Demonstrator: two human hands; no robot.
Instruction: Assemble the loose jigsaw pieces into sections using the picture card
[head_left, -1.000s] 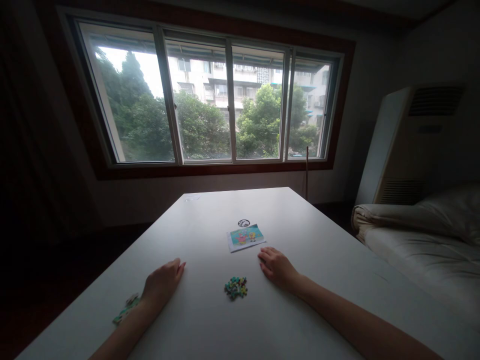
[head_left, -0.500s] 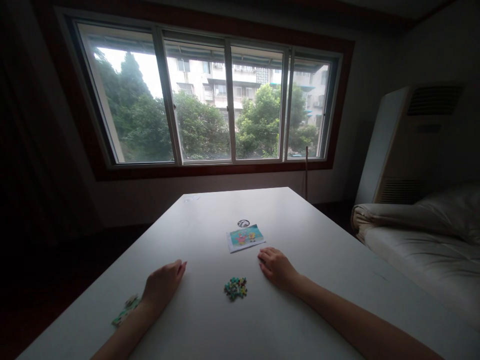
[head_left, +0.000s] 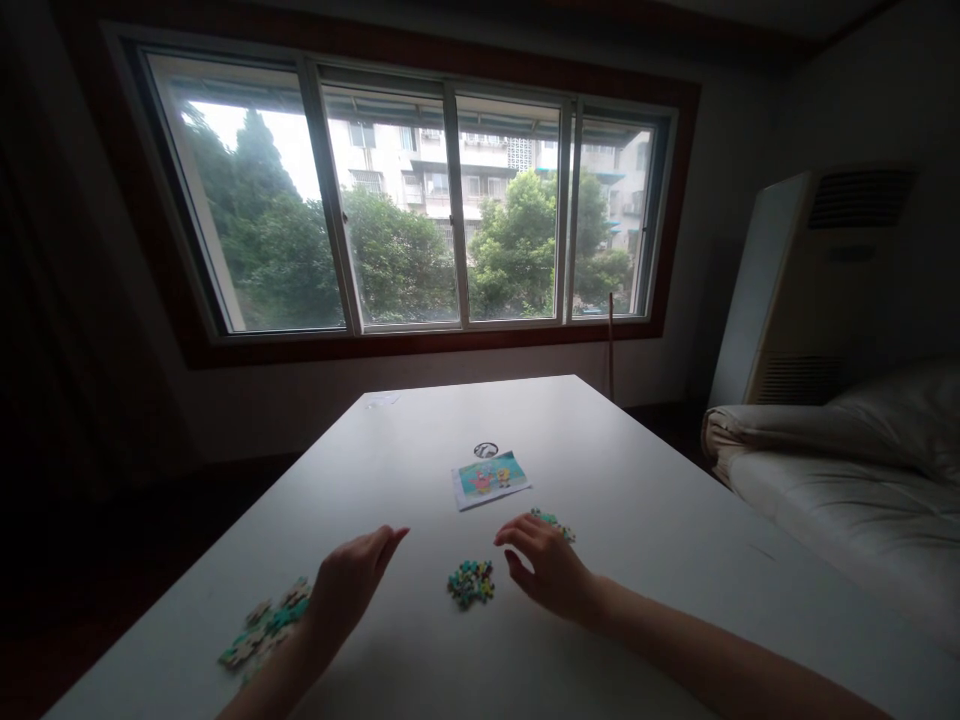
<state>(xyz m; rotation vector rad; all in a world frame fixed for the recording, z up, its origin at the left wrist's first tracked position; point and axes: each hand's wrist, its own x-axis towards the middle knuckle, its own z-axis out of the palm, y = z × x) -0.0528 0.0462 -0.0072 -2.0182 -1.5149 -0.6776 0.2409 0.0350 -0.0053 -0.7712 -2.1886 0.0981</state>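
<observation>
A small heap of jigsaw puzzle pieces (head_left: 471, 584), green, yellow and dark, lies on the white table between my hands. My left hand (head_left: 354, 575) is closed to the left of that heap, its fingertips pressed together; whatever they hold is hidden. Beside and partly behind my left forearm spreads a looser pile of puzzle pieces (head_left: 262, 632). My right hand (head_left: 544, 560) hovers right of the middle heap, thumb and fingers apart, with nothing visible in it. More puzzle pieces (head_left: 553, 522) show just beyond its knuckles, partly covered by the hand.
Beyond the heap lies a colourful cartoon picture sheet (head_left: 491, 480) on the table (head_left: 420, 450), with a round black-and-white mark (head_left: 486, 450) behind it. A sofa (head_left: 817, 490) stands to the right, and a wide window (head_left: 450, 210) faces me.
My left hand has moved right toward the middle heap, uncovering more of the left pile. My right hand has drawn nearer and lifted its fingers apart, revealing pieces behind it.
</observation>
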